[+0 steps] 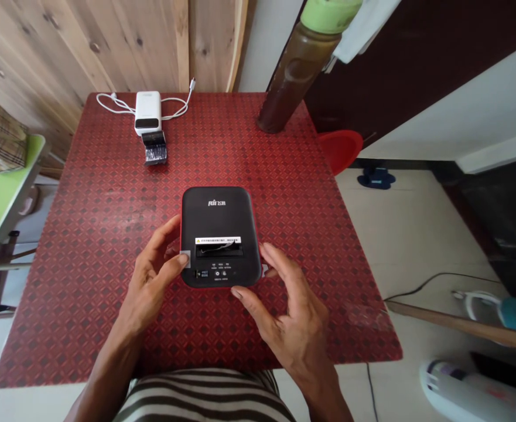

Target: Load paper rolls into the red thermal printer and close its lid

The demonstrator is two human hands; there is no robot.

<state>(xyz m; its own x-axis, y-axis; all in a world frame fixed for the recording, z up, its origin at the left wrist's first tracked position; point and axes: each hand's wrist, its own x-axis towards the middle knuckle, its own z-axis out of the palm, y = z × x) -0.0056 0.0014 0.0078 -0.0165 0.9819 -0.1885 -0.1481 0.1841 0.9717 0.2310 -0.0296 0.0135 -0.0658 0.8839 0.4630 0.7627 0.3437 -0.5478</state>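
Note:
A black receipt printer (219,220) with red sides lies on the red patterned table in front of me. A dark slot (219,250) crosses its top under a white warning strip, with small buttons and print near the front edge. My left hand (152,272) holds its left side, fingers along the edge and thumb on a small clear tape piece (185,259) at the front left. Around the front right corner curves my right hand (286,299), thumb at the front edge and fingers at the right side. A small pale tab (265,270) shows beside those fingers.
At the table's (108,246) far left lies a white power bank (148,111) with a white cable (176,108) and a black strip (154,146). A tall brown bottle (293,76) with a green lid stands far right. A red stool (341,149) is beyond the right edge.

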